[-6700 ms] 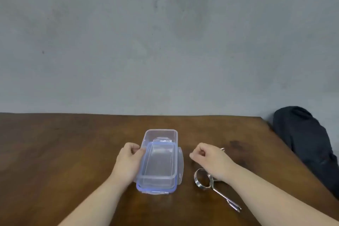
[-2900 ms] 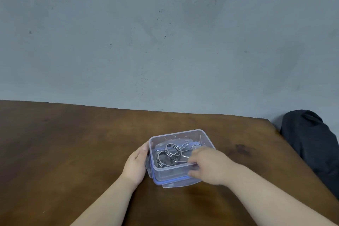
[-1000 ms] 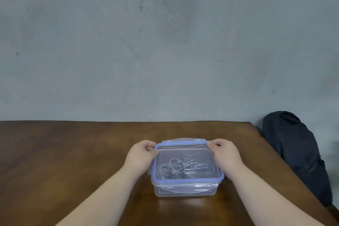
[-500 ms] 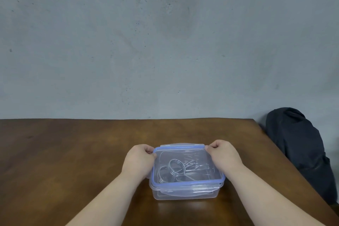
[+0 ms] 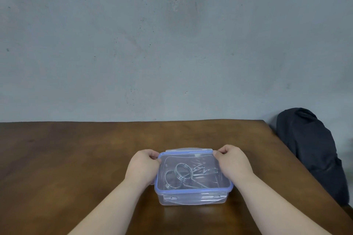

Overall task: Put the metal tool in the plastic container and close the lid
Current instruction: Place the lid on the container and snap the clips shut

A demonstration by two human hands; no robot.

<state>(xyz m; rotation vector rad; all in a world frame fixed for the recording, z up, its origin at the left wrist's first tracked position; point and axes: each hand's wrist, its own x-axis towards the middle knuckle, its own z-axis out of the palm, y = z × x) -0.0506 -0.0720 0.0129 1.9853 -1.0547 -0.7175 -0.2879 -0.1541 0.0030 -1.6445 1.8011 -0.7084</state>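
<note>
A clear plastic container (image 5: pixel 193 199) stands on the brown wooden table near its front middle. Its clear lid (image 5: pixel 208 183) with a blue rim lies flat on top. Through the lid I see the metal tool (image 5: pixel 181 174), a coiled wire spring with straight handles, inside the box. My left hand (image 5: pixel 143 167) grips the lid's left edge with curled fingers. My right hand (image 5: pixel 234 162) holds the lid's right edge near the far corner. The front latch flap hangs down against the container's front wall.
The wooden table (image 5: pixel 76 158) runs back to a grey concrete wall. A dark bag (image 5: pixel 313 150) rests beside the table's right edge, against the wall.
The tool went from the table into the container. The lid was then set on top and has settled lower onto the rim, with both hands staying on its side edges.
</note>
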